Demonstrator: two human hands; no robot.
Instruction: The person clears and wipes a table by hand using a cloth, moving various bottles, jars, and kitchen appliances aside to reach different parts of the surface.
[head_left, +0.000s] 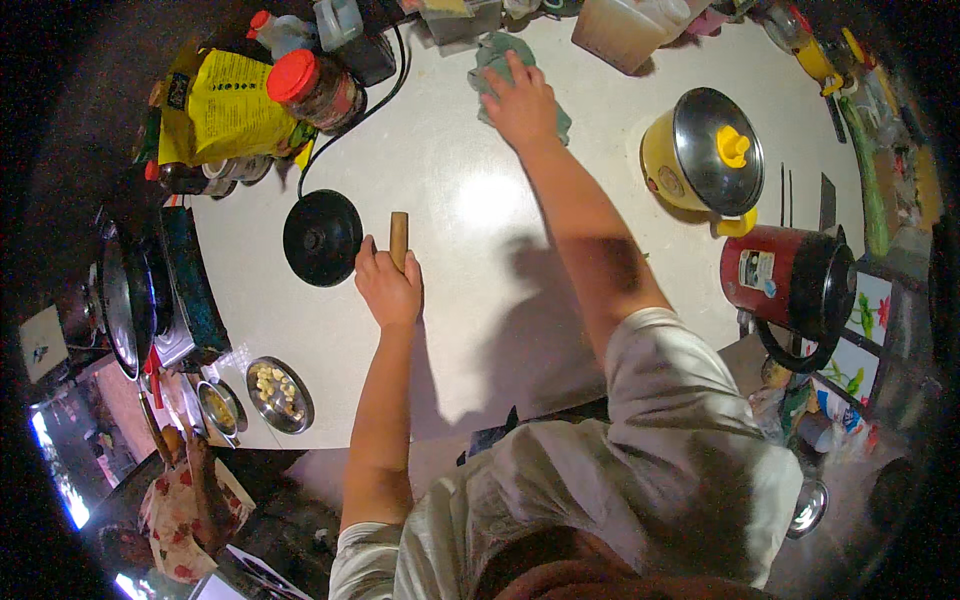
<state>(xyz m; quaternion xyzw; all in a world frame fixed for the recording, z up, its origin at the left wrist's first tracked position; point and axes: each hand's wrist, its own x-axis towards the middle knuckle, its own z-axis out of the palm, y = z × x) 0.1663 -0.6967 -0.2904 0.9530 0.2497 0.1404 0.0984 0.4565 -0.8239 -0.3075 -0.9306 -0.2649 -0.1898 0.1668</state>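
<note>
My right hand (523, 105) presses down on a crumpled grey-green cloth (504, 51) at the far side of the white table (465, 315), fingers spread over it. My left hand (388, 291) holds a short wooden handle or stick (400, 234), which sticks out beyond the fingers; its lower end is hidden. Just left of that hand lies a round black power base (322, 238), with a black cord (386, 97) running from it to the back. The index finger is at the base's edge; whether it touches cannot be told.
A yellow pot (675, 165) with a lid and a red kettle (772, 274) stand on the right. A red-lidded jar (322, 94) and a yellow bag (232, 112) crowd the back left. A metal plate (281, 416) of pale pieces lies front left, near a wok (127, 300) and another person (191, 502).
</note>
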